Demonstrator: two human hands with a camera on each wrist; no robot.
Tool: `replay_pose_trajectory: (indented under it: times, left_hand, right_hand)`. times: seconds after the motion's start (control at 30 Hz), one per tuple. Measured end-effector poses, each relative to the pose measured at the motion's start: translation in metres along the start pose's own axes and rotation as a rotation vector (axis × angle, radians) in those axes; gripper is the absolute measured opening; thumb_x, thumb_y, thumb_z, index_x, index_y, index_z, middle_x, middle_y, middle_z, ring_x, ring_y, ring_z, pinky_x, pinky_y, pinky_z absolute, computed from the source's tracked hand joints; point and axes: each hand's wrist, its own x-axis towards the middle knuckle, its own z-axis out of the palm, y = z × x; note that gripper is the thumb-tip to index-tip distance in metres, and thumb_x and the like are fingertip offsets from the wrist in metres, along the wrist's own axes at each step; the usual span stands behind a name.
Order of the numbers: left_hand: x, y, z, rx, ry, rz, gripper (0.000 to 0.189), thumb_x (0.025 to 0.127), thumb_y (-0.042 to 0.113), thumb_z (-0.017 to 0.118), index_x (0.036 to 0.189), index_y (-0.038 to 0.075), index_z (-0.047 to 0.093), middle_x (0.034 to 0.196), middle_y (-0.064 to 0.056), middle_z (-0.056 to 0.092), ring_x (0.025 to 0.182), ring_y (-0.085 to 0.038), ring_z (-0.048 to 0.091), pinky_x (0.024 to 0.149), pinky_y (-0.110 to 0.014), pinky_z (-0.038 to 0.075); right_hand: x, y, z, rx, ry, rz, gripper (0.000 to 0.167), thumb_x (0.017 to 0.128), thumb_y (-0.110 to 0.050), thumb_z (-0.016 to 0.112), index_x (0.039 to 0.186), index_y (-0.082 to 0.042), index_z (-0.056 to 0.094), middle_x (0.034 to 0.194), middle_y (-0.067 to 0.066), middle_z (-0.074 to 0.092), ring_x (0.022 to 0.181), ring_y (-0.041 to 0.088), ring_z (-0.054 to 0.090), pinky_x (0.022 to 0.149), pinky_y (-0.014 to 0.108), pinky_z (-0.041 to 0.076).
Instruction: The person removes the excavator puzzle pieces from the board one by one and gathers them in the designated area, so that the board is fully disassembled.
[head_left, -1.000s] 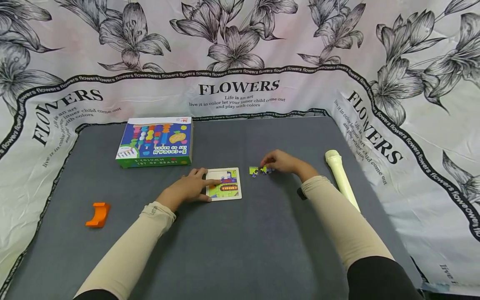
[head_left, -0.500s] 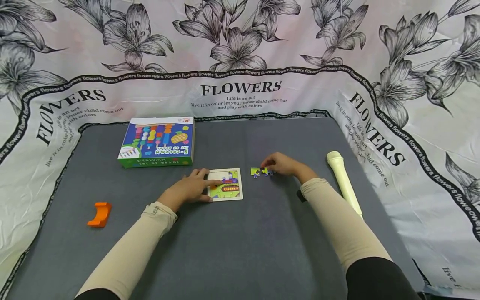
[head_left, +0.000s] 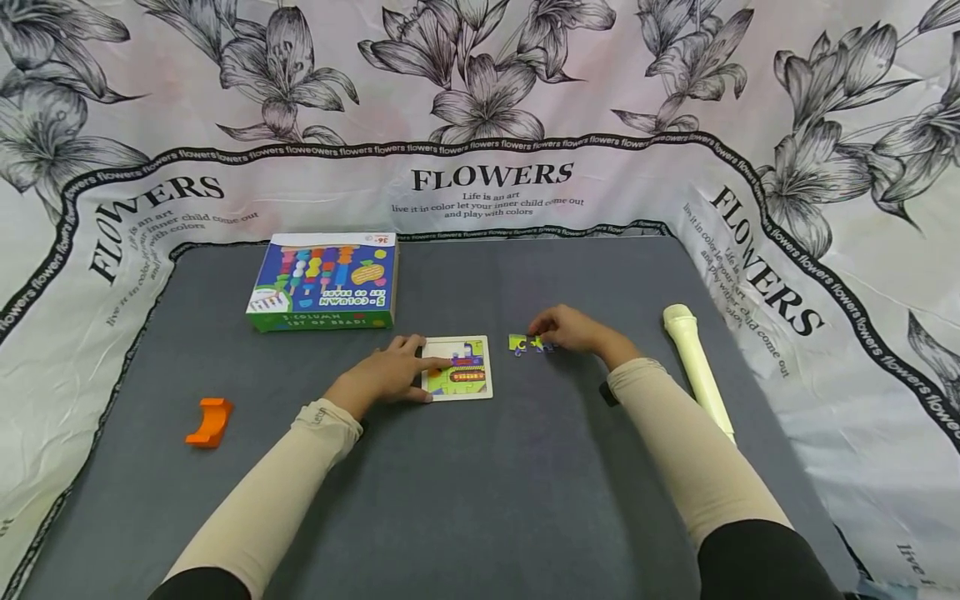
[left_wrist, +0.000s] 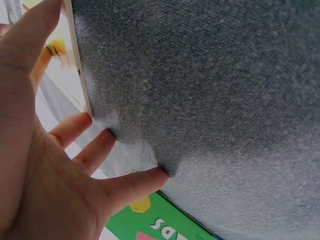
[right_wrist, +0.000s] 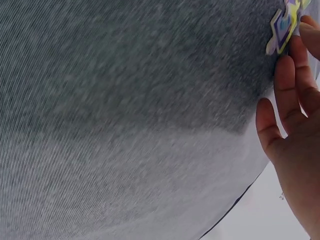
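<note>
A small square jigsaw board (head_left: 490, 371) with a light rim and a colourful vehicle picture lies flat on the grey cloth. My left hand (head_left: 386, 375) rests over its left side, fingers spread, the index finger straight across the picture and the thumb at the near edge. In the left wrist view the other fingertips touch the cloth beside the board's rim (left_wrist: 80, 75). To the right, my right hand (head_left: 573, 327) pinches a green and purple jigsaw piece (head_left: 536, 342) down at the cloth; the fingertips partly hide it. Another jigsaw piece (head_left: 517, 342) lies just left of it.
A blue and green bead-game box (head_left: 322, 283) stands behind the left hand. An orange curved block (head_left: 210, 422) lies at the left. Near the right forearm is a pale yellow tube (head_left: 699, 367) with a wider end. Flower-printed sheeting (head_left: 487, 196) borders the table at the back and sides.
The whole head view has shifted slightly, so things appear a little farther right. Both hands keep their places at the board and the pieces.
</note>
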Motion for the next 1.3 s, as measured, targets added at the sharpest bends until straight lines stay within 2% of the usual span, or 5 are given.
replay_pose_trajectory:
  times: [0.3, 0.5, 0.77, 1.07, 1.3]
  left_hand:
    - [0.005, 0.008, -0.004, 0.053, -0.019, -0.025, 0.067, 0.089, 0.047, 0.066, 0.148, 0.041, 0.037, 0.143, -0.017, 0.034, 0.121, -0.034, 0.039, 0.1, -0.058, 0.042]
    - [0.012, 0.018, -0.01, 0.099, -0.06, -0.065, 0.072, 0.087, 0.045, 0.07, 0.148, 0.047, 0.033, 0.132, -0.018, 0.04, 0.116, -0.034, 0.045, 0.1, -0.063, 0.039]
    - [0.014, 0.022, -0.012, 0.116, -0.099, -0.095, 0.077, 0.085, 0.043, 0.073, 0.149, 0.049, 0.029, 0.132, -0.019, 0.04, 0.121, -0.038, 0.045, 0.102, -0.068, 0.033]
    - [0.003, 0.006, -0.006, 0.08, -0.039, -0.055, 0.074, 0.089, 0.049, 0.065, 0.153, 0.035, 0.03, 0.145, -0.016, 0.034, 0.131, -0.038, 0.037, 0.103, -0.068, 0.032]
    - [-0.003, -0.001, -0.001, 0.043, 0.022, -0.017, 0.071, 0.091, 0.052, 0.061, 0.15, 0.023, 0.035, 0.155, -0.013, 0.027, 0.141, -0.038, 0.027, 0.102, -0.069, 0.031]
  right_hand:
    - [0.022, -0.045, 0.027, -0.218, 0.059, -0.138, 0.025, 0.095, -0.011, 0.06, 0.119, -0.006, 0.067, 0.116, 0.009, 0.066, 0.108, 0.025, 0.061, 0.094, 0.046, 0.046]
    - [0.04, -0.065, 0.045, -0.359, 0.03, -0.246, 0.027, 0.093, -0.011, 0.064, 0.119, -0.012, 0.069, 0.118, 0.006, 0.065, 0.109, 0.023, 0.059, 0.089, 0.048, 0.045]
    - [0.047, -0.068, 0.056, -0.415, 0.012, -0.251, 0.026, 0.093, -0.01, 0.065, 0.118, -0.015, 0.07, 0.119, 0.008, 0.062, 0.11, 0.025, 0.058, 0.088, 0.047, 0.046]
    - [0.047, -0.078, 0.053, -0.489, -0.021, -0.237, 0.023, 0.095, -0.014, 0.064, 0.117, -0.018, 0.069, 0.12, 0.007, 0.059, 0.107, 0.025, 0.055, 0.085, 0.044, 0.045]
    - [0.049, -0.088, 0.048, -0.732, -0.083, -0.23, 0.026, 0.097, -0.025, 0.061, 0.123, -0.025, 0.065, 0.128, 0.003, 0.059, 0.111, 0.026, 0.054, 0.095, 0.046, 0.044]
